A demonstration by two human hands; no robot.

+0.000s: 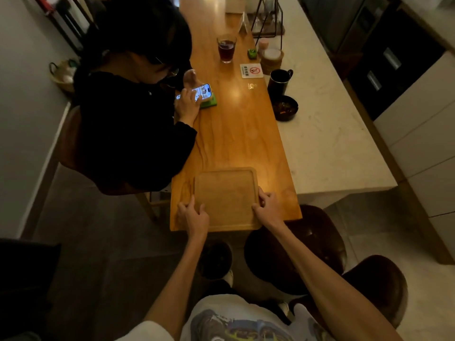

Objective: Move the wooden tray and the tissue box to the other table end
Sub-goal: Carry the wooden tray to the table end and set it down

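Note:
A square wooden tray [226,195] with a raised rim lies flat at the near end of the long wooden table [236,134]. My left hand [194,214] grips the tray's left edge, thumb on the rim. My right hand [269,205] holds the tray's right edge, fingers curled over it. The tray is empty. A pale tissue box [235,4] stands at the far end of the table, partly cut off by the top of the view.
A person in black [128,114] sits at the table's left side holding a phone [197,93]. Farther along stand a glass of dark drink [226,48], a black mug [279,81], a dark bowl [285,108], a sign card [251,70] and a wire rack [267,18]. Dark stools [295,249] stand below.

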